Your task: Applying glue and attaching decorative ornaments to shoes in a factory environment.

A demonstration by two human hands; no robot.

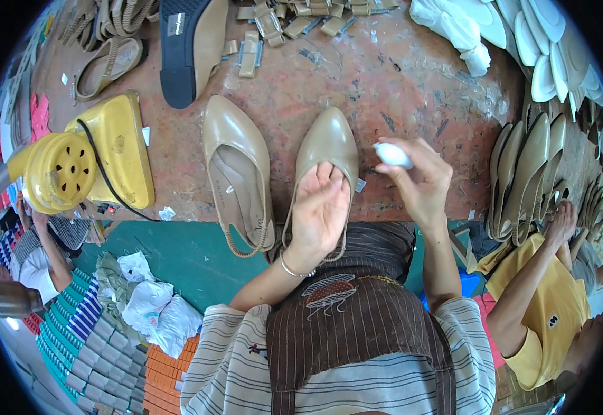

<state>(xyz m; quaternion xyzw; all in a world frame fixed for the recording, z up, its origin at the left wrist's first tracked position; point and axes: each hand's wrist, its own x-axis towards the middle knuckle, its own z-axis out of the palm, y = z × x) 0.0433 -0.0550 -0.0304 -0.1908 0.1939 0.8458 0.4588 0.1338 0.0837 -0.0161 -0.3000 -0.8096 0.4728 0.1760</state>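
Observation:
Two glossy beige slingback shoes lie side by side on the bench in front of me, toes pointing away. My left hand is palm up in the opening of the right-hand slingback shoe, its fingertips tucked in at the toe and partly hidden. The other slingback shoe lies untouched to the left, its insole and elastic heel strap showing. Just right of the shoes, my right hand pinches a small white squeeze bottle, its narrow tip pointing left, apart from the shoe.
On the worn red bench, a yellow lamp-like device with a black cord stands left. A dark-soled shoe and beige strap pieces lie at the back. Several beige shoes stand right, near a co-worker in yellow.

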